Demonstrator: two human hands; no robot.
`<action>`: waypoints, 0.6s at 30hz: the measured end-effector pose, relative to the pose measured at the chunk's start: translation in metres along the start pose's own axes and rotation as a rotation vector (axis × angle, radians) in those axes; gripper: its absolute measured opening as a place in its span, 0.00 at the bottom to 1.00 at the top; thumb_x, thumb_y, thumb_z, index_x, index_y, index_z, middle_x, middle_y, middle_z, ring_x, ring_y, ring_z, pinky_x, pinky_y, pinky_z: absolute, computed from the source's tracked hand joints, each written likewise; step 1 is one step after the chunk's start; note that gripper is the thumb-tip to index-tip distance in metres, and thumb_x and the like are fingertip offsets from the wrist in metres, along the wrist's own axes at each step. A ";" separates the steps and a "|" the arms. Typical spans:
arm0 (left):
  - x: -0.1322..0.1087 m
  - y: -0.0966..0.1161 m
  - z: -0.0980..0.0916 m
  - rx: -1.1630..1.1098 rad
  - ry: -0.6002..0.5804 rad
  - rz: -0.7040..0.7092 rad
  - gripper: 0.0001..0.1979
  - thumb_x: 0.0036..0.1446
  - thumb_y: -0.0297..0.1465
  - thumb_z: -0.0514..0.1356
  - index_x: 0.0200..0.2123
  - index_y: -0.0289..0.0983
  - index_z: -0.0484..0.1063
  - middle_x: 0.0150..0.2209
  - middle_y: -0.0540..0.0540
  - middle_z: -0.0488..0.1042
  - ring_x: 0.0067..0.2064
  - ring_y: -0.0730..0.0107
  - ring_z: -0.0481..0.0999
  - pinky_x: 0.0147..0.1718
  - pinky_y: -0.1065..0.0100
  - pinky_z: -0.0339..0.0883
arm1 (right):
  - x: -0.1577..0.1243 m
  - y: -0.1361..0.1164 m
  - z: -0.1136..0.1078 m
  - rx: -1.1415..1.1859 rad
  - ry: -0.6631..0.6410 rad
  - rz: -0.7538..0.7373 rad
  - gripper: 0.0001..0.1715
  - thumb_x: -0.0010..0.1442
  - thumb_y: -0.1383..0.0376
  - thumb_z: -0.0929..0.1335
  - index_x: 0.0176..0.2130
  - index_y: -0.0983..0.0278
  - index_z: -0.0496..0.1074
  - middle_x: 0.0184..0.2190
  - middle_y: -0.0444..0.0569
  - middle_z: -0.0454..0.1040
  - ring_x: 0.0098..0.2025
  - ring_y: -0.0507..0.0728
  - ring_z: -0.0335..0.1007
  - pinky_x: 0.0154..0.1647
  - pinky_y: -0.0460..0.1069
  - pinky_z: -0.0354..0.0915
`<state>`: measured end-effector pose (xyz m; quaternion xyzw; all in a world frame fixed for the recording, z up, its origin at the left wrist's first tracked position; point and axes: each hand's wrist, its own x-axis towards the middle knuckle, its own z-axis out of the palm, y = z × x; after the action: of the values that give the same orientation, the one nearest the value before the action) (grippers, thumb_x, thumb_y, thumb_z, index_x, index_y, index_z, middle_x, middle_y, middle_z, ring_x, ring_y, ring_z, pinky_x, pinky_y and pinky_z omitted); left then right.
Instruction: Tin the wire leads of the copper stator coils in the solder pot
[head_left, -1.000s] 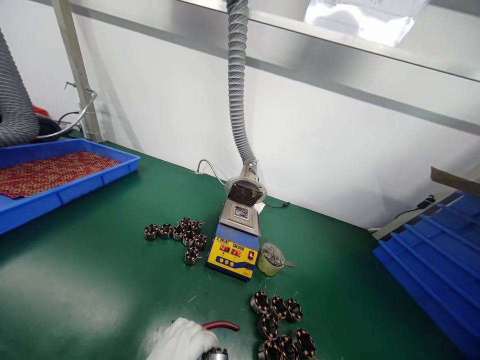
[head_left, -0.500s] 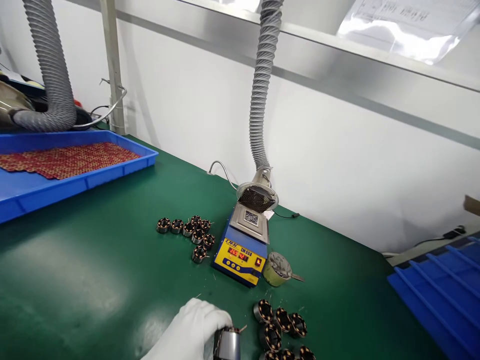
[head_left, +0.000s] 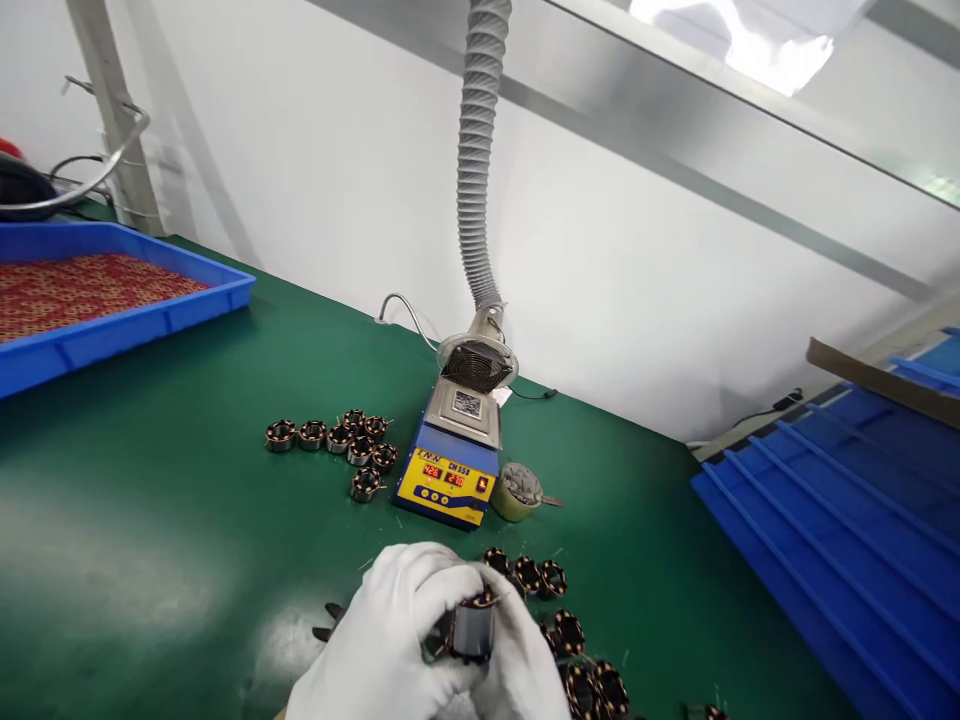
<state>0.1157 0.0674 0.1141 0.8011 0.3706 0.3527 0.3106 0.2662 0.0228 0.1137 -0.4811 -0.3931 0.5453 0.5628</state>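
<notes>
In the head view a motor stator (head_left: 474,630), a steel ring with copper windings and a thin wire end on top, sits between my white-gloved hands. My left hand (head_left: 382,630) wraps round its left side, thumb and fingers closed. On the other side my right hand (head_left: 521,640) curls against the stator, its fingers partly hidden. Two dark tool tips (head_left: 328,622) poke out left of my left hand; what tool they belong to is hidden. Right of my hands several stators (head_left: 568,632) stand on the table, and another group (head_left: 360,450) stands farther off at left.
A yellow-and-blue solder pot (head_left: 450,475) with lit digits stands ahead, under a fume extraction hose (head_left: 478,170). Beside it is a round tin (head_left: 516,492) with a flat handle sticking out. A blue tray (head_left: 150,325) of red-brown parts lies left; blue racks (head_left: 832,520) stand right.
My right hand has come into view and closed in on the stator that my left hand holds. The view has swung right, and the dark tool tips now show.
</notes>
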 end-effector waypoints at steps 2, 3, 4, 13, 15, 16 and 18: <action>0.001 0.002 -0.001 -0.023 -0.048 0.022 0.33 0.39 0.19 0.67 0.50 0.48 0.67 0.48 0.48 0.74 0.50 0.58 0.71 0.47 0.61 0.69 | 0.000 0.009 0.010 0.166 0.059 0.015 0.31 0.45 0.47 0.74 0.45 0.60 0.72 0.44 0.55 0.75 0.47 0.64 0.71 0.45 0.57 0.69; 0.002 0.001 -0.002 -0.044 -0.067 0.053 0.33 0.42 0.21 0.67 0.51 0.48 0.66 0.49 0.48 0.74 0.50 0.60 0.71 0.47 0.64 0.68 | -0.001 0.013 0.013 0.220 0.074 0.030 0.30 0.46 0.48 0.74 0.45 0.60 0.73 0.43 0.55 0.75 0.46 0.64 0.71 0.44 0.57 0.69; 0.004 0.000 -0.004 -0.070 -0.077 0.100 0.29 0.46 0.24 0.66 0.51 0.49 0.66 0.49 0.49 0.74 0.50 0.62 0.71 0.47 0.65 0.67 | -0.002 0.016 0.016 0.265 0.079 0.044 0.29 0.46 0.49 0.74 0.45 0.60 0.73 0.44 0.55 0.75 0.45 0.64 0.72 0.43 0.57 0.70; 0.019 -0.001 -0.006 -0.606 0.274 -0.042 0.19 0.60 0.43 0.54 0.23 0.39 0.72 0.25 0.48 0.74 0.29 0.67 0.72 0.31 0.69 0.67 | -0.006 0.028 0.018 0.556 0.025 0.085 0.31 0.40 0.57 0.79 0.44 0.61 0.73 0.36 0.51 0.76 0.34 0.59 0.75 0.33 0.53 0.73; 0.018 0.003 -0.011 -0.735 0.332 -0.260 0.15 0.58 0.41 0.56 0.26 0.39 0.72 0.28 0.48 0.75 0.33 0.66 0.73 0.34 0.70 0.67 | -0.006 0.029 0.016 0.588 0.025 0.088 0.30 0.41 0.58 0.79 0.44 0.61 0.73 0.37 0.53 0.76 0.34 0.58 0.75 0.33 0.52 0.72; 0.017 0.005 -0.013 -0.748 0.306 -0.342 0.11 0.56 0.39 0.58 0.29 0.40 0.74 0.31 0.48 0.76 0.36 0.65 0.73 0.37 0.69 0.67 | -0.007 0.028 0.015 0.594 0.031 0.085 0.29 0.42 0.58 0.78 0.44 0.62 0.74 0.38 0.54 0.76 0.34 0.58 0.75 0.34 0.52 0.72; 0.018 0.010 -0.016 -0.730 0.113 -0.397 0.08 0.48 0.33 0.62 0.34 0.42 0.77 0.38 0.48 0.77 0.42 0.61 0.73 0.43 0.67 0.66 | -0.006 0.028 0.016 0.593 0.053 0.063 0.27 0.45 0.57 0.77 0.44 0.62 0.74 0.40 0.56 0.76 0.37 0.59 0.75 0.36 0.54 0.72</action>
<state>0.1153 0.0806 0.1370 0.5306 0.3849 0.4375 0.6155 0.2440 0.0168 0.0905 -0.3216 -0.1867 0.6407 0.6717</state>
